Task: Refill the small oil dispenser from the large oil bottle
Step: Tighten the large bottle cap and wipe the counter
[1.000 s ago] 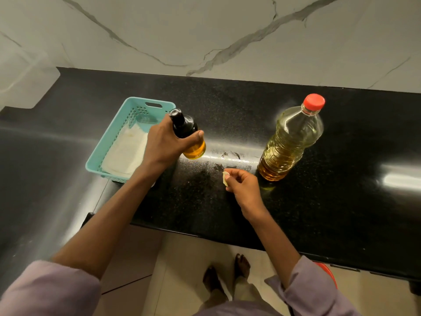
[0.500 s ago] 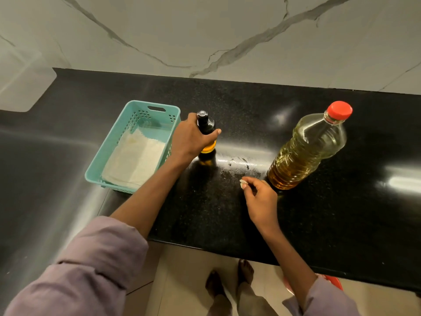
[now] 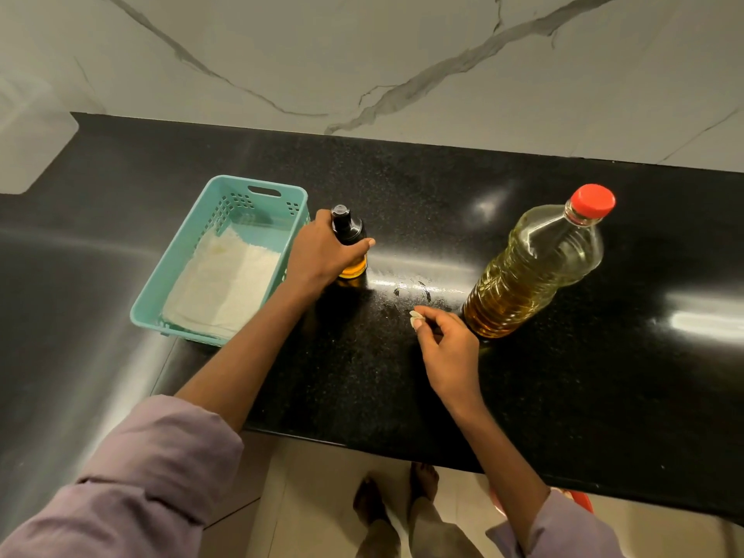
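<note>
Small oil dispenser and large oil bottle on black worktop.

Small oil dispenser, dark-topped, upright beside teal basket, left hand wrapped round it. Large oil bottle, red cap on, stands to the right. Right hand curled, pinching a small pale item, possibly a stopper; too small to tell. White cloth lies in basket.

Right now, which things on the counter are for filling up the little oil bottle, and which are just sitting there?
For the job:
- small oil dispenser, gripped by the left hand
- large oil bottle, red cap on

Just there:
- teal basket with white cloth
- small pale bit pinched in the right hand
</note>
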Demonstrator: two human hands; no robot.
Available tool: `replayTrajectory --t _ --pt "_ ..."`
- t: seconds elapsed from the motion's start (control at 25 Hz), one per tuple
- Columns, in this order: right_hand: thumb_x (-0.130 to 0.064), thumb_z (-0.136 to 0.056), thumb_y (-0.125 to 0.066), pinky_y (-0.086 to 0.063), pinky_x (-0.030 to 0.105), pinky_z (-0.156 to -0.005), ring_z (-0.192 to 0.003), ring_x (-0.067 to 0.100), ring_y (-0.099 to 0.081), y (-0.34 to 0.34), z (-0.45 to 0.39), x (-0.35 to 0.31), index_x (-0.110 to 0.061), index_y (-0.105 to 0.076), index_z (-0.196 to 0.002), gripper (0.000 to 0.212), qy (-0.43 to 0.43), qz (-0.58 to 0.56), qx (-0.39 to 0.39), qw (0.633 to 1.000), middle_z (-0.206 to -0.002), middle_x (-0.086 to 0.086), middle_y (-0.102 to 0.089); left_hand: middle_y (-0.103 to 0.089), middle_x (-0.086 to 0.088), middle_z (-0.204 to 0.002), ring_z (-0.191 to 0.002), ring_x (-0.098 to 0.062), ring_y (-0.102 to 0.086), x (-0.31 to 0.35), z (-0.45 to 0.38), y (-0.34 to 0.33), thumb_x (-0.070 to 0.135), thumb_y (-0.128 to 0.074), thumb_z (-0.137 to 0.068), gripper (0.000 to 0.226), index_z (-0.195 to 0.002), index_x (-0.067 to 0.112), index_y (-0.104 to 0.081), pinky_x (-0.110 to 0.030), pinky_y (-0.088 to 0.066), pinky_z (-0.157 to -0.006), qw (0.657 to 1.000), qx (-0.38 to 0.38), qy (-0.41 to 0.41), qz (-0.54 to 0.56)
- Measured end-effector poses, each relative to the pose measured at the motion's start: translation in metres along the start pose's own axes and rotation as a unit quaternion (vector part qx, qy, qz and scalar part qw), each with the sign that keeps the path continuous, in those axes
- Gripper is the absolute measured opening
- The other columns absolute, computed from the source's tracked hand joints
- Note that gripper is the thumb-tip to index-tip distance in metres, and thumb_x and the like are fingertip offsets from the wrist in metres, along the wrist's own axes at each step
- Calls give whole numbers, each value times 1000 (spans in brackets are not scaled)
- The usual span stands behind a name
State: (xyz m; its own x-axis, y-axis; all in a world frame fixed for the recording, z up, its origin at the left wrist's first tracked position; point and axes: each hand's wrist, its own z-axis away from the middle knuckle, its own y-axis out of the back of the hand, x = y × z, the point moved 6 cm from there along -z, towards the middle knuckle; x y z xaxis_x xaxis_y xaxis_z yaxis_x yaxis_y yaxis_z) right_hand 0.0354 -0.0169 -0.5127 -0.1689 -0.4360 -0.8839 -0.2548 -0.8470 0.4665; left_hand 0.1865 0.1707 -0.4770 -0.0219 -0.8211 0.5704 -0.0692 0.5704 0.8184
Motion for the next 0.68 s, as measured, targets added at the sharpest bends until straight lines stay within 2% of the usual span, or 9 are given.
replayTrajectory --t 0.12,0.2,0.28,0.4,0.48,0.52,0.6,0.68 --pt "-18 -91 -61 -45 9 -79 -93 -4 -58 9 8 -13 -22 -68 -110 20 7 -29 -17 999 -98 -12 -62 -60 -8 -116 -106 -24 -57 -3 2 -2 56 -74 -65 79 -122 10 -46 -28 -43 -81 999 -26 15 45" --pt "-19 -91 -61 -48 14 -79 -94 -3 -58 21 16 -27 -30 -66 -102 16 23 -50 -38 998 -97 -11 -62 -53 -14 -128 -116 -28 -52 -7 6 -2 73 -69 -55 104 -130 7 -37 -39 -45 -96 998 -33 30 53" --pt "-17 -91 -60 -50 19 -81 -94 2 -60 39 22 -43 -33 -64 -98 18 42 -84 -55 994 -98 -9 -64 -45 -19 -135 -124 -33 -46 -9 14 -2 85 -59 -49 121 -133 5 -29 -50 -41 -101 997 -31 54 45" --pt "-16 -90 -61 -53 27 -83 -92 10 -63 76 30 -71 -30 -65 -101 19 83 -122 -44 988 -95 -10 -67 -30 -18 -148 -136 -34 -31 -2 33 3 87 -54 -52 128 -146 12 -9 -52 -29 -111 997 -23 69 30" --pt "-13 -89 -62 -53 25 -85 -93 9 -64 108 38 -94 -25 -66 -105 21 136 -107 -9 985 -98 -10 -67 -28 -23 -147 -135 -36 -31 16 52 15 81 -51 -60 127 -148 6 1 -47 -28 -112 998 15 48 -23" --pt "-11 -89 -62 -51 21 -86 -96 7 -64 125 40 -107 -22 -65 -108 22 170 -87 19 981 -101 -10 -67 -34 -25 -142 -129 -35 -36 33 64 23 76 -50 -66 120 -148 3 -2 -42 -32 -108 998 43 17 -42" --pt "-12 -89 -61 -49 14 -86 -97 2 -62 161 37 -133 -16 -63 -113 24 231 -12 87 969 -105 -6 -65 -47 -20 -126 -113 -27 -46 83 88 35 63 -51 -78 97 -146 1 -19 -25 -37 -92 992 82 -83 -37" --pt "-13 -91 -61 -45 7 -83 -93 0 -59 193 17 -154 -11 -64 -114 24 264 84 147 949 -104 -4 -63 -54 -12 -115 -104 -19 -49 140 103 39 54 -51 -83 76 -140 6 -38 -18 -34 -83 982 84 -171 16"
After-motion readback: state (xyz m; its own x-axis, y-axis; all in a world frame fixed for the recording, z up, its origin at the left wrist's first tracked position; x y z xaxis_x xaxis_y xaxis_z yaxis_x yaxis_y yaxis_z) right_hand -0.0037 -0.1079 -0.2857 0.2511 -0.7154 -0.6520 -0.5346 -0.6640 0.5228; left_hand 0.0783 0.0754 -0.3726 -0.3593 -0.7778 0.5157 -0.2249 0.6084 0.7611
